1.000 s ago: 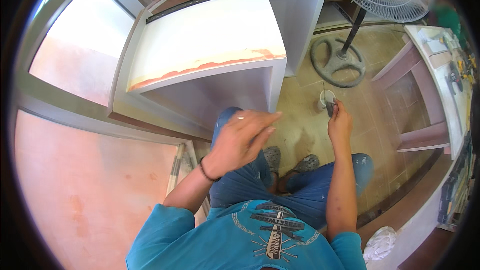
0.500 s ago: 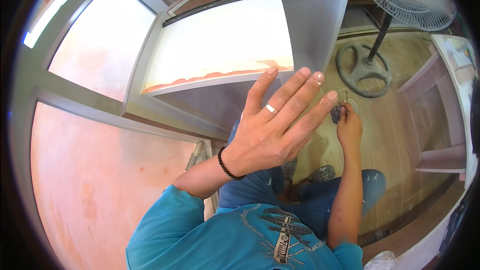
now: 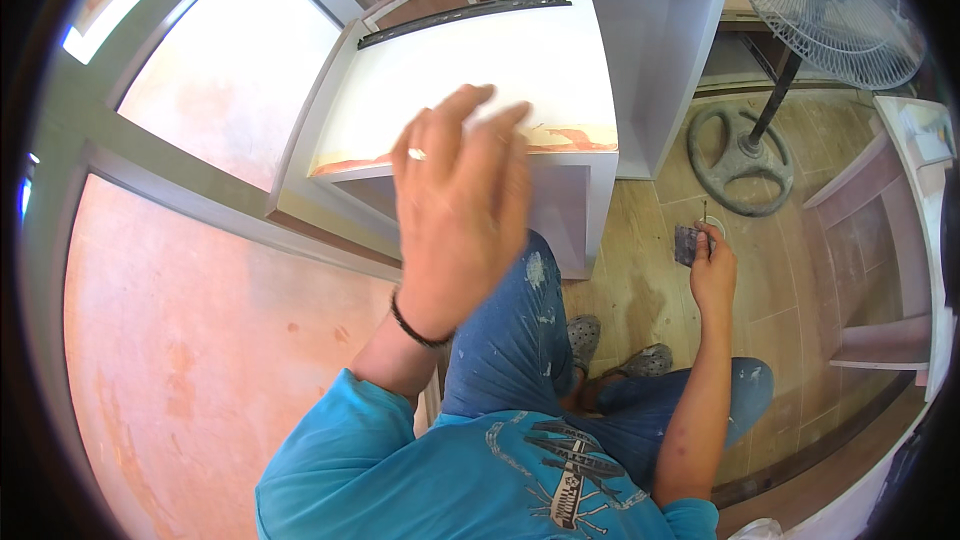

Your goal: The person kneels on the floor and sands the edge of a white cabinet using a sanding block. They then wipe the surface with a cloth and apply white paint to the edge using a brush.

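My left hand (image 3: 455, 210), with a ring and a dark bead bracelet, is raised above the near edge of a white panel (image 3: 480, 60). Its fingers are apart, slightly bent and blurred by motion; nothing is in them. Reddish-brown filler (image 3: 570, 138) runs unevenly along that panel edge, partly behind the hand. The panel tops a grey cabinet box (image 3: 560, 210), and a black rail (image 3: 465, 20) lies along its far side. Lower right, my right hand (image 3: 714, 270) pinches a dark, flat, square piece (image 3: 685, 245). Behind the fingers shows a pale round rim (image 3: 718, 227), partly hidden.
A second open grey cabinet (image 3: 625, 60) stands behind. At the far right a fan (image 3: 825, 10) rises from a round base (image 3: 742, 165) on the tiled floor (image 3: 640, 210). A pale wooden frame (image 3: 880, 340) stands right; large pinkish panels (image 3: 210, 340) fill the left.
My left hand has swung left and its outstretched fingers have bent, uncovering more of the panel's edge and the cabinet. The right hand still holds the dark piece. The whole view has shifted slightly.
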A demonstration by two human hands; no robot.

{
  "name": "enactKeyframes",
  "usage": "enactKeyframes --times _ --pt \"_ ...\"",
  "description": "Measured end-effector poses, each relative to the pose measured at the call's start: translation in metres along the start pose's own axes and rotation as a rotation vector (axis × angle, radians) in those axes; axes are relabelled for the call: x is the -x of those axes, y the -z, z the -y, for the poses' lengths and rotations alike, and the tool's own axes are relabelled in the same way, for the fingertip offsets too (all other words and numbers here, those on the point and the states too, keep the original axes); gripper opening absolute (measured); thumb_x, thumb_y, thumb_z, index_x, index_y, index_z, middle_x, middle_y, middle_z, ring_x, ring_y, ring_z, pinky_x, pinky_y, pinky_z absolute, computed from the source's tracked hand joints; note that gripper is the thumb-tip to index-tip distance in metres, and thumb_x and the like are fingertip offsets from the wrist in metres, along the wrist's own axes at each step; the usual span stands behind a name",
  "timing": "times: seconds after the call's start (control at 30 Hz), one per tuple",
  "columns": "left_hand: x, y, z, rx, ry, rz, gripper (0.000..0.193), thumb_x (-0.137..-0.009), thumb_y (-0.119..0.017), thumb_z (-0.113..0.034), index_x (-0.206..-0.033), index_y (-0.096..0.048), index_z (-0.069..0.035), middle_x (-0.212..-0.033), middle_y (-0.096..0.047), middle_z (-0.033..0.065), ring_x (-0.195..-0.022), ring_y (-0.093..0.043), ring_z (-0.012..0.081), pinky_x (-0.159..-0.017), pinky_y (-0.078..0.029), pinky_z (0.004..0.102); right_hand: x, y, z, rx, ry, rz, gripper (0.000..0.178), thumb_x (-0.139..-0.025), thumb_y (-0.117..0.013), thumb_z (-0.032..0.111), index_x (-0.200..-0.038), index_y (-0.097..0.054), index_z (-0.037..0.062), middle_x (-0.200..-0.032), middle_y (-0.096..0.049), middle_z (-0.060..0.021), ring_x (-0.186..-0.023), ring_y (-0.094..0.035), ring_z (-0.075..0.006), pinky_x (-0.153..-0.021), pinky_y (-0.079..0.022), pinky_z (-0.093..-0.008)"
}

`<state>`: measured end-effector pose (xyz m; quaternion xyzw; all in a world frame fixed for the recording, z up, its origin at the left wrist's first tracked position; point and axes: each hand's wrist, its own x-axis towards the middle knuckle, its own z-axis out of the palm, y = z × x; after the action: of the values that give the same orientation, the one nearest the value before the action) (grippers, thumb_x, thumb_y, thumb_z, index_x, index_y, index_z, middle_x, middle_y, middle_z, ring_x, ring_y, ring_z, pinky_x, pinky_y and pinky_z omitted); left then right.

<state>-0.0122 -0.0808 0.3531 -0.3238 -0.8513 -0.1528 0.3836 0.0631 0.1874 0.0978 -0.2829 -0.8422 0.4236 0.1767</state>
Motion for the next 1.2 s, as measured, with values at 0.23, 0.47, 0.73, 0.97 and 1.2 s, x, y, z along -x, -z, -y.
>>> enactKeyframes --times 0.23,0.47,0.73,0.97,1.2 --pt "-0.025 0.006 0.03 0.244 -0.03 0.29 0.017 -0.099 -0.065 -0.005 -0.111 -0.077 -0.007 -0.108 -0.071 0.0092 -0.105 -0.064 0.0292 -0.097 -0.047 0.0395 0.0 -0.005 -0.001 0.004 0.023 0.017 0.029 -0.11 -0.055 0.021 -0.127 -0.073 0.0086 -0.103 -0.076 -0.0254 -0.098 -0.073 -0.0439 -0.085 -0.055 -0.0482" --pt "-0.034 0.002 0.034 0.243 -0.064 0.328 0.015 -0.099 -0.063 -0.004 -0.107 -0.075 -0.008 -0.102 -0.066 0.0083 -0.1 -0.06 0.0298 -0.091 -0.045 0.0402 -0.002 0.0 -0.007 0.054 -0.012 0.06 0.029 -0.11 -0.055 0.022 -0.129 -0.072 0.0087 -0.108 -0.076 -0.026 -0.101 -0.073 -0.0435 -0.087 -0.055 -0.0476" --pt "-0.036 0.005 0.031 0.198 -0.097 0.342 0.012 -0.099 -0.058 0.0 -0.104 -0.068 -0.005 -0.102 -0.067 0.0106 -0.098 -0.061 0.0319 -0.09 -0.047 0.0412 -0.002 -0.003 -0.011 -0.029 0.031 0.028 0.031 -0.109 -0.056 0.022 -0.133 -0.07 0.0075 -0.115 -0.075 -0.0275 -0.106 -0.071 -0.0452 -0.091 -0.055 -0.0475" --pt "-0.036 0.01 0.037 0.338 0.089 0.194 0.015 -0.097 -0.053 0.004 -0.105 -0.065 0.0 -0.101 -0.072 0.0128 -0.094 -0.067 0.0321 -0.091 -0.051 0.0391 0.0 0.001 -0.005 -0.018 0.031 0.037 0.031 -0.109 -0.056 0.021 -0.134 -0.069 0.0074 -0.114 -0.075 -0.0272 -0.106 -0.072 -0.0452 -0.092 -0.055 -0.0477" --pt "-0.03 0.008 0.028 0.241 -0.102 0.298 0.02 -0.091 -0.052 0.007 -0.1 -0.068 -0.001 -0.104 -0.072 0.013 -0.098 -0.068 0.0308 -0.098 -0.048 0.0402 0.0 0.0 -0.002 0.044 0.035 0.021 0.031 -0.109 -0.057 0.023 -0.134 -0.069 0.0083 -0.112 -0.075 -0.0266 -0.103 -0.072 -0.0454 -0.09 -0.055 -0.0494"
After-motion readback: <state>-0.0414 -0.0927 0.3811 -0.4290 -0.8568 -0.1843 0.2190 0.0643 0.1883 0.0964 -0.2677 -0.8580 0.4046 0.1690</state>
